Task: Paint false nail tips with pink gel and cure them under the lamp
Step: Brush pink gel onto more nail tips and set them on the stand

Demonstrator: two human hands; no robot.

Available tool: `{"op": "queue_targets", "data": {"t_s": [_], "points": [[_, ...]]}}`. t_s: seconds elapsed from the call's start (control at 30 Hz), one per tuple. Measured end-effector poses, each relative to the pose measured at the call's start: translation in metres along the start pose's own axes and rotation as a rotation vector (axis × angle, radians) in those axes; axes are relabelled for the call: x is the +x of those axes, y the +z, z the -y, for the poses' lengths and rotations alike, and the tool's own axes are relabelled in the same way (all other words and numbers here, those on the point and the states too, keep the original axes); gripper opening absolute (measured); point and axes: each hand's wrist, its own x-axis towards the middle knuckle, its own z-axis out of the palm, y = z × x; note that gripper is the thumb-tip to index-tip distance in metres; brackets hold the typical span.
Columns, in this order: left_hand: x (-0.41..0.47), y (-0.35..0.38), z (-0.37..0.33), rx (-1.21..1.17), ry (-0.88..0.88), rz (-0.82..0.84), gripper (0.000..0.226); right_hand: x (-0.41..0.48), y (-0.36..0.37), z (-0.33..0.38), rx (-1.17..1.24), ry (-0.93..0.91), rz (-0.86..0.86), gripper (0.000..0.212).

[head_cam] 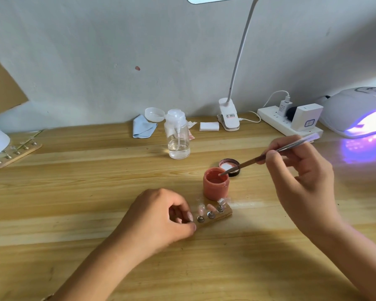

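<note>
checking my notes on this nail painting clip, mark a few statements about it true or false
The right hand holds a brush with its tip in the pink gel jar. True.
The jar is capped. False: its lid lies off, just behind it.
The curing lamp glows purple. True.
The left hand lies flat and empty. False: it grips the wooden nail stand at one end.

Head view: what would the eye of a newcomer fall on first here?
First, the curing lamp glowing violet at the right edge. Next, the pink gel jar in the middle, where the right hand dips a brush. Just in front, the left hand holds a wooden holder with nail tips.
</note>
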Motion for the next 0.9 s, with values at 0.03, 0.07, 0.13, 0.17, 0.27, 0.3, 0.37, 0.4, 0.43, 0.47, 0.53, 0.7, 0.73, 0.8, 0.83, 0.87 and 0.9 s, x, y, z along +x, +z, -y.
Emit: {"op": "queue_targets", "data": {"t_s": [0.03, 0.07, 0.13, 0.17, 0.27, 0.3, 0.37, 0.4, 0.43, 0.47, 0.53, 0.7, 0.73, 0.8, 0.83, 0.87, 0.9], "points": [[0.0, 0.0, 0.0, -0.005, 0.006, -0.003, 0.018, -0.001, 0.001, 0.0, -0.042, -0.014, 0.018, 0.004], [-0.001, 0.001, -0.001, -0.006, 0.013, -0.006, 0.017, -0.001, 0.002, 0.0, -0.086, -0.029, 0.035, 0.004], [-0.002, 0.002, -0.002, 0.014, 0.032, -0.016, 0.016, -0.003, 0.003, -0.001, -0.164, -0.052, 0.063, 0.01], [-0.002, 0.002, -0.002, 0.034, 0.048, -0.025, 0.015, -0.004, 0.004, -0.001, -0.19, -0.045, 0.079, 0.014], [-0.003, 0.003, -0.005, 0.116, 0.119, -0.048, 0.016, -0.006, 0.005, -0.002, -0.259, -0.01, 0.13, 0.013], [-0.004, 0.003, -0.006, 0.149, 0.142, -0.055, 0.017, -0.007, 0.006, -0.002, -0.28, -0.011, 0.148, 0.012], [-0.005, 0.003, -0.008, 0.237, 0.186, -0.087, 0.02, -0.008, 0.007, -0.002, -0.308, -0.028, 0.183, 0.011], [-0.005, 0.004, -0.009, 0.287, 0.213, -0.116, 0.02, -0.008, 0.007, -0.002, -0.318, -0.036, 0.2, 0.01], [-0.005, 0.004, -0.009, 0.326, 0.238, -0.142, 0.019, -0.008, 0.007, -0.003, -0.328, -0.042, 0.216, 0.009], [-0.006, 0.004, -0.01, 0.349, 0.256, -0.161, 0.018, -0.008, 0.006, -0.004, -0.339, -0.048, 0.23, 0.007], [-0.006, 0.005, -0.011, 0.36, 0.271, -0.172, 0.019, -0.008, 0.006, -0.006, -0.357, -0.053, 0.25, 0.006], [-0.007, 0.005, -0.012, 0.359, 0.29, -0.173, 0.022, -0.008, 0.007, -0.007, -0.364, -0.06, 0.266, 0.007], [-0.007, 0.005, -0.012, 0.349, 0.286, -0.175, 0.021, -0.008, 0.007, -0.007, -0.36, -0.064, 0.262, 0.006], [-0.006, 0.005, -0.011, 0.32, 0.278, -0.182, 0.018, -0.008, 0.006, -0.006, -0.341, -0.06, 0.248, 0.008], [-0.006, 0.005, -0.01, 0.3, 0.276, -0.188, 0.016, -0.008, 0.006, -0.005, -0.33, -0.054, 0.238, 0.009], [-0.006, 0.004, -0.011, 0.272, 0.277, -0.201, 0.013, -0.007, 0.006, -0.005, -0.316, -0.05, 0.225, 0.01], [-0.006, 0.004, -0.011, 0.239, 0.284, -0.228, 0.011, -0.006, 0.006, -0.004, -0.302, -0.048, 0.211, 0.01]]}}
